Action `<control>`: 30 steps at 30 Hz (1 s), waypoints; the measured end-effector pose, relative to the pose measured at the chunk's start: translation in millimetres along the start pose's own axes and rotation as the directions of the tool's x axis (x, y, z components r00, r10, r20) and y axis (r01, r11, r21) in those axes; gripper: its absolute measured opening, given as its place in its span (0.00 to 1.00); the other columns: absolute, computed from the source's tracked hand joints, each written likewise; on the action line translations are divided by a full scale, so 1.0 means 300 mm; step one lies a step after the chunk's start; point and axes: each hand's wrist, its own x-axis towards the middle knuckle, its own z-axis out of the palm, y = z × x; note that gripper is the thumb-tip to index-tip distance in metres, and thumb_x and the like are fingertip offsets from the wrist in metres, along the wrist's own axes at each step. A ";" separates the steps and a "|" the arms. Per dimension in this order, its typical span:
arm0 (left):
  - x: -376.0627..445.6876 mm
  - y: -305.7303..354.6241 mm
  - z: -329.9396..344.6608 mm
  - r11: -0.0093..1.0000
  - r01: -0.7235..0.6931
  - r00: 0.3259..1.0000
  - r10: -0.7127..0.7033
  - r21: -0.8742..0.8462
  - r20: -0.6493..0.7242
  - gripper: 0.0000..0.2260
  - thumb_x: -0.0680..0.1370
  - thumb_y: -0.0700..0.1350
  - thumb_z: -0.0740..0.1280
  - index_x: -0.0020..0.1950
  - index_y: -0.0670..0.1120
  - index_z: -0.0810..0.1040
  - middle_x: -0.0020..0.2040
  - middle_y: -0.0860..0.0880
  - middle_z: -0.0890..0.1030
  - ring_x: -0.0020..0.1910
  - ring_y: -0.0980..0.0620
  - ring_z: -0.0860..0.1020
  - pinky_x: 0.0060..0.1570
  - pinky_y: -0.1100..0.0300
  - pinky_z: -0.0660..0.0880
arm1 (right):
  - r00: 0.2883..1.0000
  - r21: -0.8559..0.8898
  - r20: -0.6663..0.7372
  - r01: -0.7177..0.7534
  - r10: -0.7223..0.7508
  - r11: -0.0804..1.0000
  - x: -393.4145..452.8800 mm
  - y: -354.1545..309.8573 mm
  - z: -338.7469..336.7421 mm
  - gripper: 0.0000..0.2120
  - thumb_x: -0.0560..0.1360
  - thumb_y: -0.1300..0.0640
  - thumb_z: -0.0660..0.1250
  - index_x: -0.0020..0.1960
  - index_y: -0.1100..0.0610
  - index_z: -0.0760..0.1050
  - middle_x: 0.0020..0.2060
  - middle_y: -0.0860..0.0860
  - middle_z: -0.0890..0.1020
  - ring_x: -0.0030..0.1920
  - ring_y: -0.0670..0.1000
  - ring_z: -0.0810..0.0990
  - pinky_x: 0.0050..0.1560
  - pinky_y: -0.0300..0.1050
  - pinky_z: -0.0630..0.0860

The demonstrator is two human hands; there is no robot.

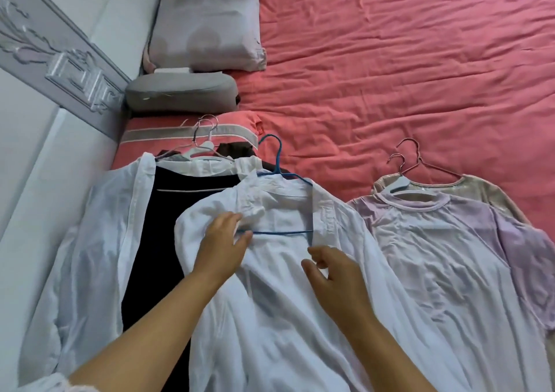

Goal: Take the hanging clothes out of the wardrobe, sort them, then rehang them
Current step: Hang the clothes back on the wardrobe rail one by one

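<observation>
While sorting goes on, the left hand (pixel 223 243) rests flat on the white shirt (pixel 270 301); the right hand (pixel 333 271), fingers loosely curled, holds nothing. Next: grasp the blue hanger (pixel 280 233).

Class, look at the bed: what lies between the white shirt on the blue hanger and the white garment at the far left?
In the head view, a black garment lies between the white shirt and the far-left white garment, partly covered by both.

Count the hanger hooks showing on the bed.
5: two silver hooks above the left pile, one blue hook on the middle white shirt, two pinkish hooks above the lilac T-shirt. Others may be hidden.
</observation>
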 end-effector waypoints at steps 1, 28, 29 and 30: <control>0.054 -0.015 0.013 0.998 0.035 0.999 -0.034 0.043 -0.024 0.21 0.79 0.47 0.63 0.71 0.41 0.68 0.72 0.43 0.65 0.72 0.47 0.61 0.69 0.58 0.56 | 1.000 -0.012 0.015 -0.010 0.011 1.000 0.030 0.020 0.002 0.11 0.75 0.56 0.67 0.56 0.57 0.79 0.48 0.47 0.81 0.47 0.45 0.77 0.48 0.37 0.70; 0.056 -0.050 -0.102 0.955 -0.256 0.917 0.289 0.148 -0.274 0.17 0.71 0.54 0.64 0.59 0.55 0.80 0.29 0.53 0.70 0.30 0.48 0.75 0.36 0.56 0.70 | 0.966 0.017 -0.219 -0.135 0.135 0.991 -0.095 0.080 -0.232 0.09 0.73 0.58 0.70 0.53 0.56 0.81 0.44 0.44 0.80 0.44 0.44 0.79 0.45 0.37 0.71; 0.061 -0.046 -0.097 0.956 -0.241 0.923 0.279 0.167 -0.264 0.17 0.71 0.56 0.63 0.58 0.56 0.81 0.28 0.53 0.70 0.30 0.48 0.76 0.38 0.56 0.70 | 0.963 0.022 -0.227 -0.145 0.146 0.989 -0.116 0.080 -0.233 0.08 0.73 0.57 0.70 0.52 0.56 0.81 0.43 0.43 0.80 0.44 0.44 0.79 0.46 0.38 0.71; 0.062 -0.042 -0.091 0.957 -0.230 0.927 0.271 0.176 -0.259 0.18 0.71 0.58 0.62 0.56 0.56 0.82 0.28 0.53 0.71 0.31 0.47 0.76 0.39 0.55 0.70 | 0.958 0.021 -0.239 -0.155 0.156 0.988 -0.146 0.076 -0.230 0.08 0.73 0.57 0.70 0.52 0.55 0.81 0.43 0.43 0.80 0.44 0.43 0.79 0.46 0.38 0.72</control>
